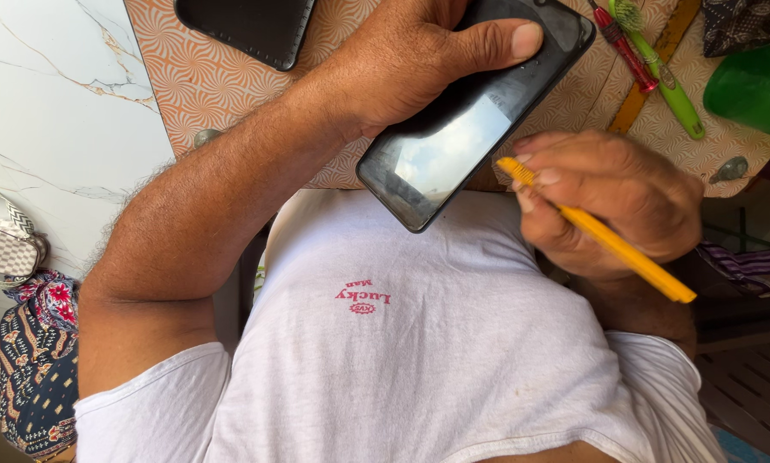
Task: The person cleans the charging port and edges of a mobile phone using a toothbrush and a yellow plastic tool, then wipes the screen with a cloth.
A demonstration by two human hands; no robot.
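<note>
Nearest, over a white shirt [419,360]: right hand [612,201] curled tight round a yellow tool [612,244], fingers closed on its middle, handle end jutting out past the heel of the hand, working tip poking out beyond the fingertips and touching, or very nearly touching, the edge of a black phone [475,116].

Left hand [419,56] gripping that phone from behind, thumb [496,39] flat across the glass, remaining fingers hidden underneath.

Phone tilted, long axis running diagonally, lower end toward the shirt, upper end beyond the thumb. Yellow tool slanting the opposite way, tip toward the phone.

Beyond the fingers: orange patterned surface [222,77], a second dark device [248,26], green and red brushes [659,60]. White marble floor [51,103] beside the left forearm, with a patterned bag [3,249].
</note>
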